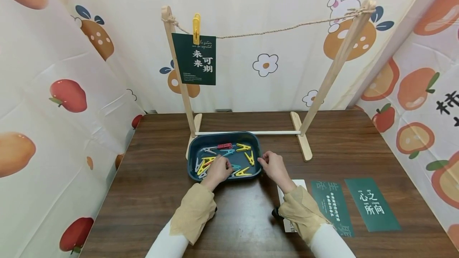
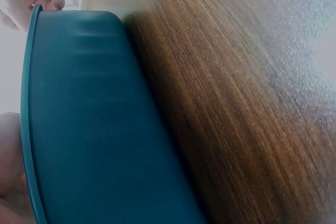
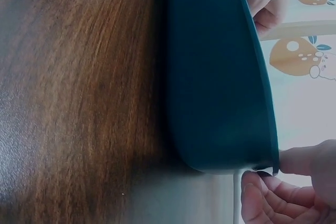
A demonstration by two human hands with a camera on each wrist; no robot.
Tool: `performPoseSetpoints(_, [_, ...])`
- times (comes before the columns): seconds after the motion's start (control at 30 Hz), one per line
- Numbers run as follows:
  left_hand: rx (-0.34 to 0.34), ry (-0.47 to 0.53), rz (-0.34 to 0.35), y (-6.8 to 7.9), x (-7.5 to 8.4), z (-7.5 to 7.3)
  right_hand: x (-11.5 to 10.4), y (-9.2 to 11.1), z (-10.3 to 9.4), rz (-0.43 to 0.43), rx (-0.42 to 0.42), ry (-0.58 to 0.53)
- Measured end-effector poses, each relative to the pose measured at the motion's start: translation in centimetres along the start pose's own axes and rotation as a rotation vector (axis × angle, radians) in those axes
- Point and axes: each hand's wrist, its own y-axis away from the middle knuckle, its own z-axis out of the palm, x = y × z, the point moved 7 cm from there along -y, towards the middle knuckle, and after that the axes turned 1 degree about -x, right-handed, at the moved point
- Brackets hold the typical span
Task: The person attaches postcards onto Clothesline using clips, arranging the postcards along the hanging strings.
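A dark teal plastic basin (image 1: pixel 191 152) holds several small clothespins, among them yellow (image 1: pixel 250 157), red (image 1: pixel 224 145) and light blue ones. My left hand (image 1: pixel 218 169) reaches over the near rim, its fingers down among the clothespins; whether it pinches one is hidden. At the basin's right end my right hand (image 1: pixel 275 166) pinches the rim between thumb and fingers, as the right wrist view shows at the corner (image 3: pixel 270 150). Behind the basin, a yellow clothespin (image 1: pixel 196 29) fastens a dark green card (image 1: pixel 195 65) to a twine line (image 1: pixel 269 33).
A wooden frame with two posts (image 1: pixel 331 75) carries the twine, joined low by a white rod (image 1: pixel 276 132). On the table (image 1: pixel 150 194) at right lie a white card (image 1: pixel 300 183), partly under my right forearm, and two green cards, a middle one (image 1: pixel 324 198) and an outer one (image 1: pixel 373 222).
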Motion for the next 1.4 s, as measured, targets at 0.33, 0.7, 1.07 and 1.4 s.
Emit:
performPoseSetpoints(0.33, [0.025, 0.048, -0.021, -0.1, -0.6, 0.1, 0.8, 0.5, -0.8, -0.017, -0.002, -0.078])
performPoseSetpoints(0.7, [0.029, 0.147, -0.124, -0.1, -1.2, -0.1, 3.1, 1.9, -2.7, -0.006, 0.016, -0.011])
performPoseSetpoints(1.07, [0.039, 0.157, -0.110, -0.1, -1.4, -0.1, 5.3, 3.7, -5.1, 0.061, 0.020, 0.079])
performPoseSetpoints(1.4, [0.130, 0.187, -0.039, 0.4, -0.9, -0.7, 8.0, 6.1, -5.2, 0.219, -0.088, 0.126])
